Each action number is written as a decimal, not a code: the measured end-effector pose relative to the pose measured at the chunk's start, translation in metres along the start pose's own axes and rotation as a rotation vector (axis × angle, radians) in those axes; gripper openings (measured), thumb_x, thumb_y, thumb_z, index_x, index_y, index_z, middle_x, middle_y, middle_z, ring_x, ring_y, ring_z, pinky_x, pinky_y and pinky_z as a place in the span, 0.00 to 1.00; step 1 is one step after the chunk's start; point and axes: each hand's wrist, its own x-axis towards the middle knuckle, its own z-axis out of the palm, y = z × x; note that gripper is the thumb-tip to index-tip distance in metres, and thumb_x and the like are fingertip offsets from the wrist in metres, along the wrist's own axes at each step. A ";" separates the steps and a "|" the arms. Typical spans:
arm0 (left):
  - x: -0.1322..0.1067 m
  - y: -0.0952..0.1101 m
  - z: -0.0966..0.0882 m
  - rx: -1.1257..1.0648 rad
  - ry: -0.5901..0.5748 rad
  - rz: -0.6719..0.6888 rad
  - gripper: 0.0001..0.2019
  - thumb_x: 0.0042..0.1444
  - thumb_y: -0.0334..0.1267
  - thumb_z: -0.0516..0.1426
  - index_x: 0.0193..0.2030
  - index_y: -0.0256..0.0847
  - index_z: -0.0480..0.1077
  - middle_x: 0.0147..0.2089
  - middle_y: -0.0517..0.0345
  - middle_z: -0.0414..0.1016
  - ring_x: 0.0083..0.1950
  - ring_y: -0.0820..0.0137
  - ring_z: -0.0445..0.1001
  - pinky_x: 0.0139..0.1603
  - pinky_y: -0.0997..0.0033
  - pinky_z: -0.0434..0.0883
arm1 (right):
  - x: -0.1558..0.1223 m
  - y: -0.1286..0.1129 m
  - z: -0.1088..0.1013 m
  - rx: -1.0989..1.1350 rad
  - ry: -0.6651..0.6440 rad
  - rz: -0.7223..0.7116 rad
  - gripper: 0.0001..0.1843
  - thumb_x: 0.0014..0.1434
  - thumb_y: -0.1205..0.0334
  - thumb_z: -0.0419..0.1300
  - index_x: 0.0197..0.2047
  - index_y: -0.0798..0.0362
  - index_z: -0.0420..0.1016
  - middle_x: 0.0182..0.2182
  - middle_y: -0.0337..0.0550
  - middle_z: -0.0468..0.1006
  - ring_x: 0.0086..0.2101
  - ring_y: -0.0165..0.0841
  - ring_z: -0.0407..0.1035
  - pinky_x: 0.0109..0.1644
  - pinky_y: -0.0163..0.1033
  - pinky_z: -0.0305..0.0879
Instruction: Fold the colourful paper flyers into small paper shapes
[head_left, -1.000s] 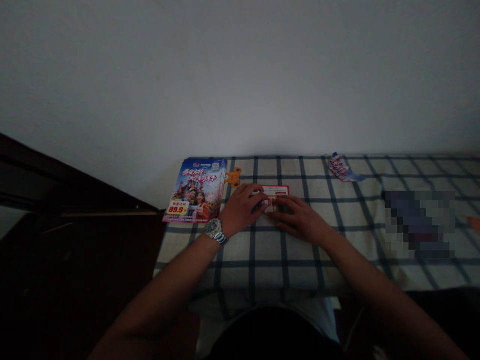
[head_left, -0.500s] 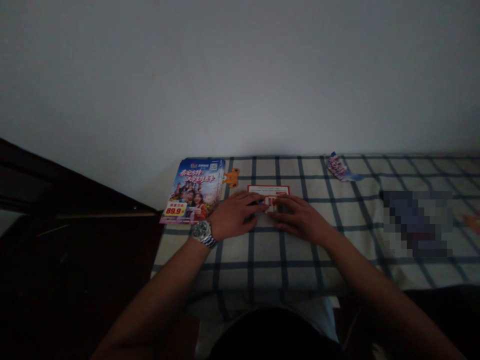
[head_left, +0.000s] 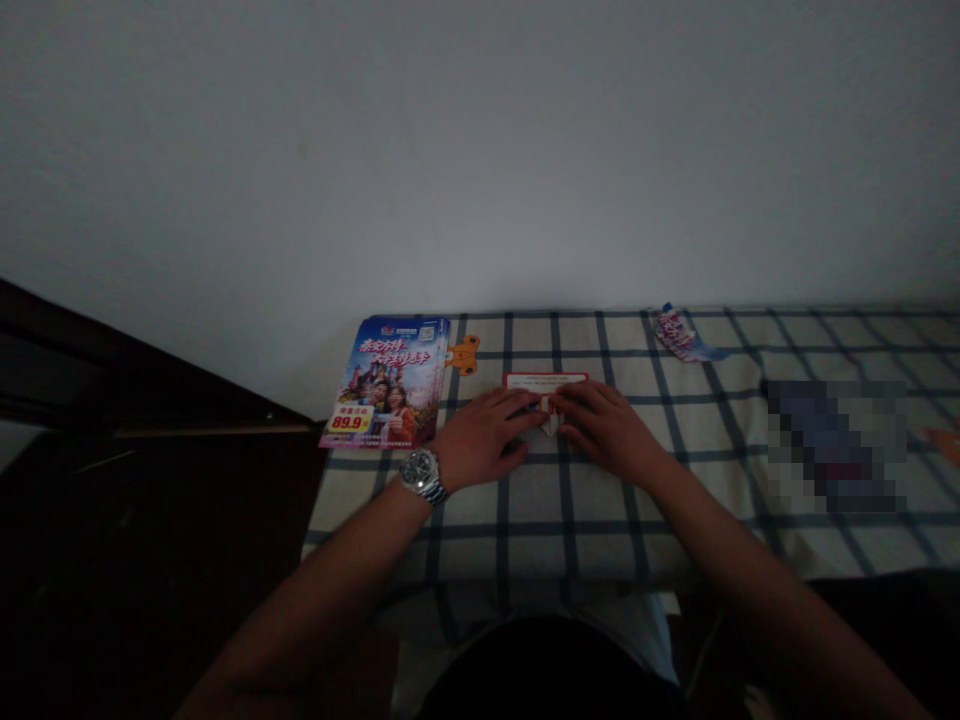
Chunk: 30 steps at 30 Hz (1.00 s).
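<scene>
A folded paper sheet point(head_left: 549, 381) with a red edge and printed lines lies on the checked tablecloth. Its near end comes to a small pale point between my hands. From the left, my left hand point(head_left: 489, 432), with a metal watch at the wrist, has its fingertips on the folded part. My right hand point(head_left: 611, 430) grips the same fold from the right with bent fingers. Both sets of fingertips nearly meet there and cover much of the paper, so the crease itself is hidden.
A stack of printed flyers point(head_left: 390, 385) lies to the left, beside a brown bear-shaped piece point(head_left: 463, 355). A crumpled scrap of printed paper point(head_left: 681, 338) lies near the wall at the back right. A blurred dark object point(head_left: 829, 445) lies farther right.
Both hands and the paper have shifted slightly to the right. The paper's near end now shows a pointed shape where a printed flap showed before.
</scene>
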 end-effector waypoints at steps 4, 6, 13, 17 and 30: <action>-0.002 0.001 0.000 0.001 -0.006 -0.007 0.30 0.64 0.48 0.60 0.71 0.53 0.60 0.71 0.53 0.63 0.72 0.57 0.60 0.74 0.48 0.59 | 0.000 0.000 -0.001 -0.001 -0.011 0.012 0.24 0.71 0.54 0.56 0.67 0.47 0.69 0.61 0.52 0.72 0.60 0.50 0.65 0.62 0.59 0.67; -0.002 0.001 0.001 0.006 -0.006 -0.014 0.30 0.64 0.51 0.59 0.72 0.53 0.59 0.72 0.53 0.62 0.72 0.56 0.60 0.74 0.48 0.59 | 0.000 -0.001 -0.001 -0.005 -0.008 0.014 0.23 0.71 0.54 0.56 0.66 0.47 0.70 0.61 0.52 0.72 0.60 0.50 0.66 0.63 0.58 0.67; -0.002 0.002 0.002 0.045 -0.050 -0.038 0.32 0.66 0.55 0.56 0.73 0.52 0.57 0.73 0.52 0.61 0.72 0.56 0.60 0.74 0.48 0.59 | 0.001 -0.001 -0.001 -0.012 -0.006 0.012 0.23 0.71 0.54 0.56 0.66 0.49 0.71 0.61 0.53 0.73 0.60 0.49 0.66 0.62 0.58 0.67; -0.002 0.003 0.003 0.068 -0.044 -0.059 0.31 0.66 0.54 0.56 0.73 0.52 0.57 0.73 0.53 0.60 0.72 0.56 0.60 0.74 0.50 0.58 | 0.001 -0.001 -0.001 -0.016 -0.006 0.009 0.23 0.71 0.54 0.56 0.65 0.50 0.71 0.60 0.53 0.73 0.60 0.48 0.66 0.62 0.58 0.67; -0.001 0.007 0.005 0.092 -0.035 -0.063 0.31 0.68 0.55 0.54 0.74 0.49 0.56 0.72 0.54 0.62 0.72 0.58 0.61 0.74 0.53 0.58 | 0.001 -0.001 0.002 -0.023 -0.003 0.016 0.23 0.71 0.53 0.56 0.65 0.50 0.71 0.60 0.52 0.73 0.59 0.48 0.66 0.63 0.57 0.67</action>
